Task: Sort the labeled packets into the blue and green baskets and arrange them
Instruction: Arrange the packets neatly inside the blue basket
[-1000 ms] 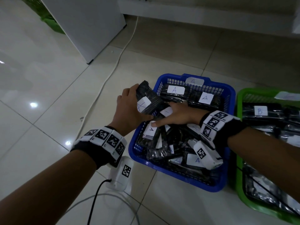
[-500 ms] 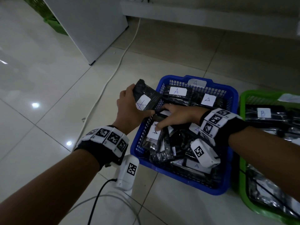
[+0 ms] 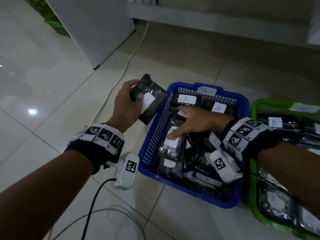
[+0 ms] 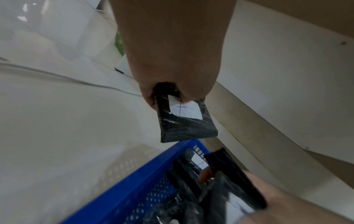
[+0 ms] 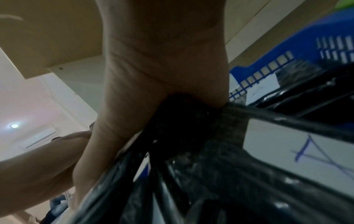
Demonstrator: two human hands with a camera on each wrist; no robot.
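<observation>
My left hand (image 3: 126,108) grips one black packet (image 3: 152,101) with a white "A" label, held in the air just left of the blue basket (image 3: 155,135); the left wrist view shows this packet (image 4: 187,121) pinched at its top end. My right hand (image 3: 192,122) reaches into the blue basket, thumb and fingers curled round upright black packets (image 5: 191,128) in its left half. More "A" packets (image 3: 186,99) lie flat at the basket's back. The green basket (image 3: 254,108) on the right holds packets marked "B" (image 3: 275,122).
A white cabinet (image 3: 97,32) stands on the tiled floor at the back left, with a green crate (image 3: 50,19) behind it. A white cable (image 3: 121,78) runs along the floor to the left of the blue basket. A black cable (image 3: 93,201) hangs from my left wrist.
My left hand has drawn its "A" packet leftward, from over the blue basket's corner to outside its rim. My right hand stays among the packets in the basket.
</observation>
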